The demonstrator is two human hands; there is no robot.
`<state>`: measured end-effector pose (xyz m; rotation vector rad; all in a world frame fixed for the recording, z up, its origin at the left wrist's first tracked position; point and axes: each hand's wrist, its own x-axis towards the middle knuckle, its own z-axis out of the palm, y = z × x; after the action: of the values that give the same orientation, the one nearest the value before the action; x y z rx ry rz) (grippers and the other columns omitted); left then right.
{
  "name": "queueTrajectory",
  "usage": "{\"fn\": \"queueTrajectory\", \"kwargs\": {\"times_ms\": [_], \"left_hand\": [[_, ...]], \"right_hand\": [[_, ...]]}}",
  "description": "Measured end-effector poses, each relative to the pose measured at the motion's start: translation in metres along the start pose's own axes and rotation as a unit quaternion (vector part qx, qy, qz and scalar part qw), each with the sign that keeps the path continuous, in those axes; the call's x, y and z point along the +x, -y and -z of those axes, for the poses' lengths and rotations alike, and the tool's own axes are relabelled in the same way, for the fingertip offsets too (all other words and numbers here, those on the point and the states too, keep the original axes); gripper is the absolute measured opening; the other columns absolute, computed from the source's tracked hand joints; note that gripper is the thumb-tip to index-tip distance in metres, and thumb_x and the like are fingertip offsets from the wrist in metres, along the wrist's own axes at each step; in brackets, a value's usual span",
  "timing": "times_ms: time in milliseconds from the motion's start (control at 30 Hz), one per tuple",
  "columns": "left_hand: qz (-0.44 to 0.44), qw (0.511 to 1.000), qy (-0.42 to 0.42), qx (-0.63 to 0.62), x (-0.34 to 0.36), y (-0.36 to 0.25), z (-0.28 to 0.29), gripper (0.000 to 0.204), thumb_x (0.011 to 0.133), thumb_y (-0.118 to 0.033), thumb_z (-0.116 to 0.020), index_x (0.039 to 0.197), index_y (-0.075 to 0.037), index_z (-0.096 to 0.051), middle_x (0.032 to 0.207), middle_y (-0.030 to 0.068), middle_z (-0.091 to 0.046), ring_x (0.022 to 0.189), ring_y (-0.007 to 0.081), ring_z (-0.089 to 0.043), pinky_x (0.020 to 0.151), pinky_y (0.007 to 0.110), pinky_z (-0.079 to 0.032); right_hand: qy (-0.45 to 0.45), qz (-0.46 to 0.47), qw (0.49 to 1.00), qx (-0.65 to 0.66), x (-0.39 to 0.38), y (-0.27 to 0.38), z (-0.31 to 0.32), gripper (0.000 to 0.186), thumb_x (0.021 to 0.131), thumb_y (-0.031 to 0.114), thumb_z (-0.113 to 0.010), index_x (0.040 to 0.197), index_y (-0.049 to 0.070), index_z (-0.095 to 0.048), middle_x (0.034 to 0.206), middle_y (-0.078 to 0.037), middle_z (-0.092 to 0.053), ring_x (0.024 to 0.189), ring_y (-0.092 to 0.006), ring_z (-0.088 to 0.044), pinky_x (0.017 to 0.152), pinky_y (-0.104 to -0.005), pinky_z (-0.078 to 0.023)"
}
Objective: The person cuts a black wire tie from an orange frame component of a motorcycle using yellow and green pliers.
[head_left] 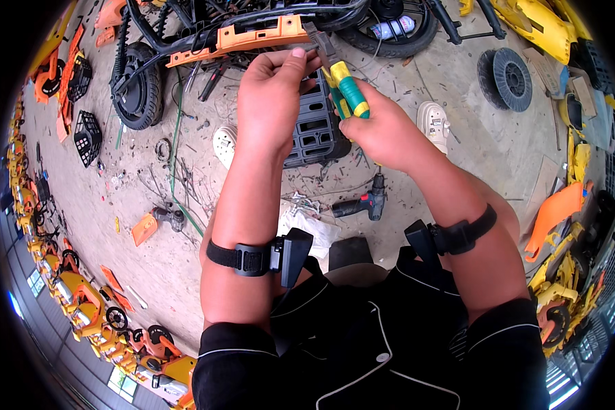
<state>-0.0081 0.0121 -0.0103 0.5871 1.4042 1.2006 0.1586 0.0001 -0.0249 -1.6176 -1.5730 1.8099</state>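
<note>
My right hand (374,130) grips green-and-yellow handled pliers (352,92), their metal jaws pointing up at an orange perforated panel (253,37) on a dark scooter frame. My left hand (271,96) is closed, thumb and fingers pinched just left of the jaws at the panel's lower edge; what it holds I cannot make out. Below both hands lies a black slotted plastic part (314,147). A black cordless drill (369,201) rests on the floor nearer me, beside a crumpled white bag (307,225).
A wheel (133,102) is at upper left, another (400,44) at upper right. A grey spool (512,82) stands right of my shoes. Rows of orange and yellow scooters (89,307) line the left; loose body panels (553,215) lie to the right. Cables and tools litter the concrete floor (478,137).
</note>
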Motion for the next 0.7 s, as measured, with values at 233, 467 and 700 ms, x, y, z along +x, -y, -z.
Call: {"fn": "queueTrajectory", "kwargs": {"times_ms": [233,467,700], "left_hand": [[0.004,1.000,-0.006,0.006,0.0003,0.0020,-0.0006,0.020,0.101,-0.017,-0.060,0.104,0.002,-0.059,0.103,0.0111,-0.071,0.099,0.0154,-0.068,0.084,0.029,-0.053],[0.004,1.000,-0.008,0.012,0.0010,0.0030,-0.0002,0.021,0.101,-0.018,-0.060,0.104,0.003,-0.059,0.101,0.0105,-0.071,0.096,0.0144,-0.067,0.083,0.029,-0.052],[0.007,1.000,-0.010,0.013,0.0001,0.0019,-0.0005,0.020,0.101,-0.016,-0.059,0.105,0.003,-0.058,0.104,0.0119,-0.071,0.099,0.0165,-0.069,0.082,0.029,-0.052]], "right_hand": [[-0.016,0.025,0.999,-0.026,-0.0008,-0.0019,-0.0015,0.057,0.087,0.009,-0.061,0.142,0.005,-0.046,0.112,-0.010,-0.065,0.096,-0.0185,-0.063,0.085,-0.0330,-0.051],[-0.036,0.047,0.997,-0.055,-0.0026,-0.0014,-0.0028,0.055,0.088,0.012,-0.062,0.140,0.005,-0.046,0.113,-0.012,-0.066,0.098,-0.0228,-0.064,0.086,-0.0355,-0.051],[-0.050,0.048,0.994,-0.090,-0.0007,-0.0025,-0.0031,0.049,0.091,0.014,-0.065,0.136,0.004,-0.049,0.114,-0.013,-0.067,0.101,-0.0271,-0.066,0.088,-0.0374,-0.051]]}}
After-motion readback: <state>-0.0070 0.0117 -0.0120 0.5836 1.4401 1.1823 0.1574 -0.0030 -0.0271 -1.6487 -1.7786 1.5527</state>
